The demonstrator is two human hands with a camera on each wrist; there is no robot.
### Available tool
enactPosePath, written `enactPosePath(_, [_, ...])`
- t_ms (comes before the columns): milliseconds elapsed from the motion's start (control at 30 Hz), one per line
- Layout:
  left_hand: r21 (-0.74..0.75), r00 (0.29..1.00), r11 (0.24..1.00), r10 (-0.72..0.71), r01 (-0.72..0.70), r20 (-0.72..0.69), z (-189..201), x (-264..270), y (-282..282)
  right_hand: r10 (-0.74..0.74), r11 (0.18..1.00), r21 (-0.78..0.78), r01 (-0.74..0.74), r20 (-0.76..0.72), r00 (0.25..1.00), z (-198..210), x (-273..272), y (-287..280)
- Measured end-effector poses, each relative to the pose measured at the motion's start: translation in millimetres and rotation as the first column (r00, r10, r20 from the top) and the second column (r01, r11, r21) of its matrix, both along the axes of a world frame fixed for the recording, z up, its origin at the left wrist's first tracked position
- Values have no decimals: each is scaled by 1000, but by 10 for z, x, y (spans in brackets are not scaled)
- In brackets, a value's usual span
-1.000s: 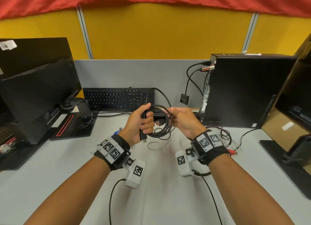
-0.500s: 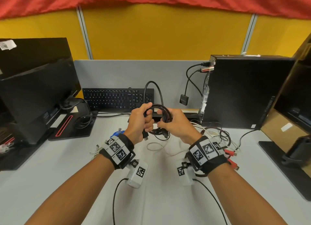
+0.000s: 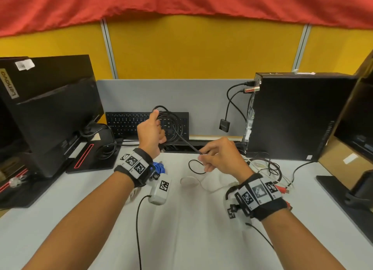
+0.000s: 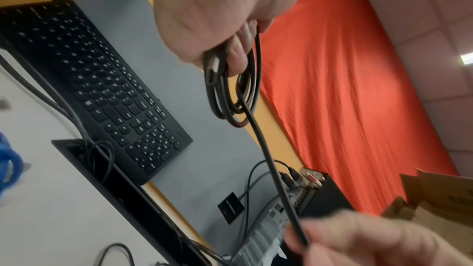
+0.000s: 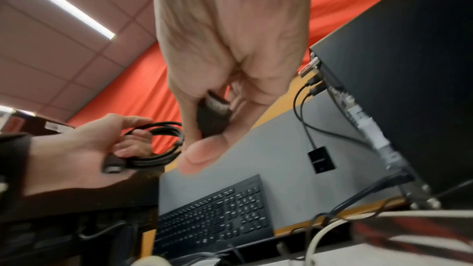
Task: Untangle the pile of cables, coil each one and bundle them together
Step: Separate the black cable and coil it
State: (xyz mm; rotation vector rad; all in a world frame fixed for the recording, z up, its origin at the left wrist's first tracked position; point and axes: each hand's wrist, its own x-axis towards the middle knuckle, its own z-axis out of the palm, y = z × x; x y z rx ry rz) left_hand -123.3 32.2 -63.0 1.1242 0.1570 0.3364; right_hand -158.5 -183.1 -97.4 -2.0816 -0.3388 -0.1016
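A: From the head camera, what is the left hand doing?

B: It is raised in front of the keyboard, fingers curled round the black cable, which hangs there in several loops. One strand runs taut down and to the right, into the right hand.

A: And that hand?

B: It pinches the strand between thumb and fingertips, above the table. A thin black loop and a white cable lie on the table below it. More loose cables sit in a tangle beside the computer tower, and something blue lies by the left wrist.

A: Does the left wrist camera agree?

B: Yes. The fingers close round the coil, with a plug tucked against them. The straight strand leads down to the other hand, which is blurred, though the cable passes between its fingertips.

A: The right wrist view?

B: Thumb and fingers pinch a flat black connector at the cable's end. Further left the other hand grips the coiled loops, well above the keyboard.
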Motion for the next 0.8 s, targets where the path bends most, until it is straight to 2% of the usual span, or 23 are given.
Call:
enactPosePath(67, [-33,999,998,44,-44,-16,30,5,127,-25,996,-89,29,45,999,-8,36,-157])
enactPosePath(133, [-62,999,997,46,-47,-14,31,-4,209,-96,978,-174,120,141,985,-19,92,-288])
enactPosePath(267, [-113,998,993,-36,41,48,1,-67,138,-232,872,-381,307,231,945,-51,159,-271])
enactPosePath(333, [-138,993,985,-89,100,83,7,-105,12,-217,816,-502,287,195,956,-102,177,-164])
enactPosePath(400, [-175,980,970,-147,170,138,42,-147,-114,-196,848,-473,237,136,971,-171,213,-71])
enactPosePath(467, [-233,961,941,-203,244,185,83,-182,-214,-200,917,-329,224,106,974,-229,242,-5])
enactPosePath(533, [-289,945,908,-247,303,216,111,-213,-291,-236,967,-81,242,83,968,-253,266,36])
enactPosePath(567, [-312,937,892,-264,327,228,120,-225,-328,-264,963,70,259,72,962,-244,269,46])
enactPosePath(633, [-369,928,856,-291,361,233,122,-237,-383,-313,898,340,279,47,949,-188,271,45])
enactPosePath(700, [-458,931,811,-303,363,201,101,-244,-417,-306,798,551,243,23,952,-108,261,24])
enactPosePath(800, [-544,955,785,-257,295,147,43,-251,-464,-176,647,754,112,4,984,3,219,29])
